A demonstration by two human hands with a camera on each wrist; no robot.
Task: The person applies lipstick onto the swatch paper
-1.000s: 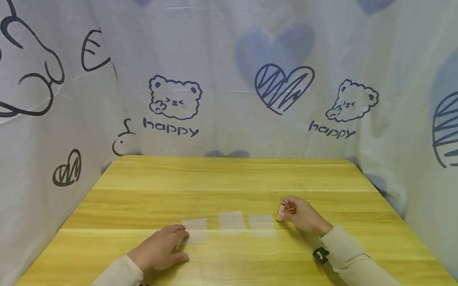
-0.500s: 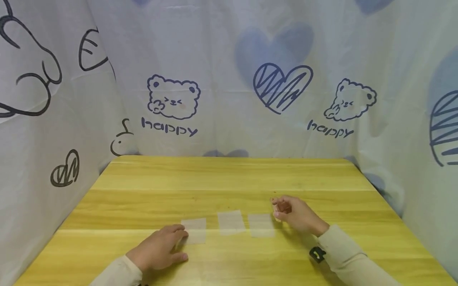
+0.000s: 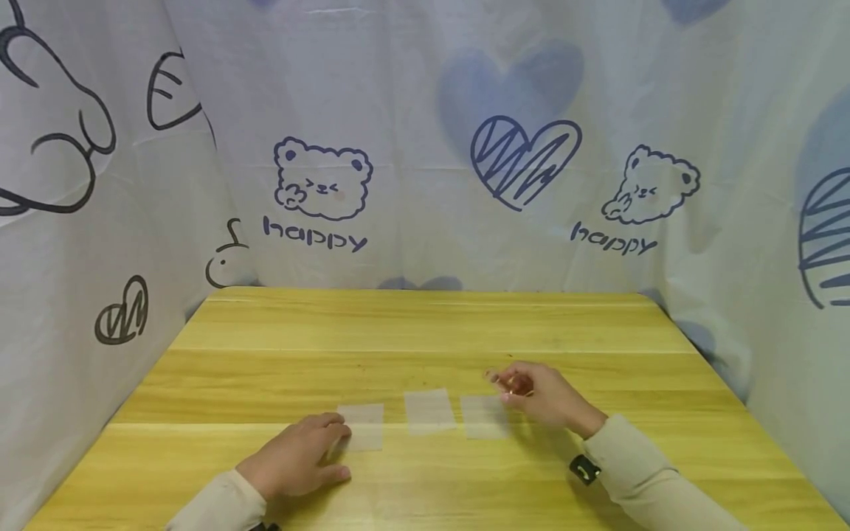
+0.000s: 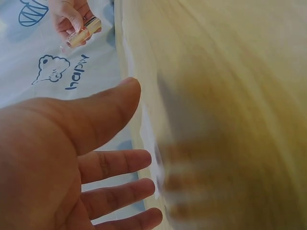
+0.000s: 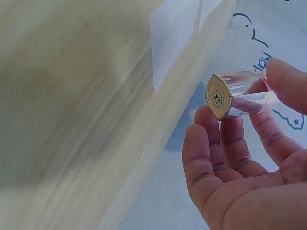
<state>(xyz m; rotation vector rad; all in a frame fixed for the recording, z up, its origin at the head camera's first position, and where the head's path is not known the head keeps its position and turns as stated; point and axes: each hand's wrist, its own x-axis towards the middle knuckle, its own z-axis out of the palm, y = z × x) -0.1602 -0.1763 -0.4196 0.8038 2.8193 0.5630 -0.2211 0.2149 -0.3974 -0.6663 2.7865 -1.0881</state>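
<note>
My right hand pinches a lipstick above the table, just over the far right corner of the right-hand paper square. The lipstick is a shiny, clear-walled tube with a gold base and a round label marked 04. It is tilted, its gold base facing the right wrist camera. My left hand is low over the table, fingers relaxed and holding nothing, its fingertips at the edge of the left paper square. Between these two lies the middle paper square.
All of this is on a yellow wood-grain table. Behind and beside it hangs a white curtain printed with hearts and bears. A black strap sits at my right wrist.
My right hand has lifted the lipstick off the table, moved it left toward the right paper square and tipped it from upright to tilted. The left hand has stayed in place.
</note>
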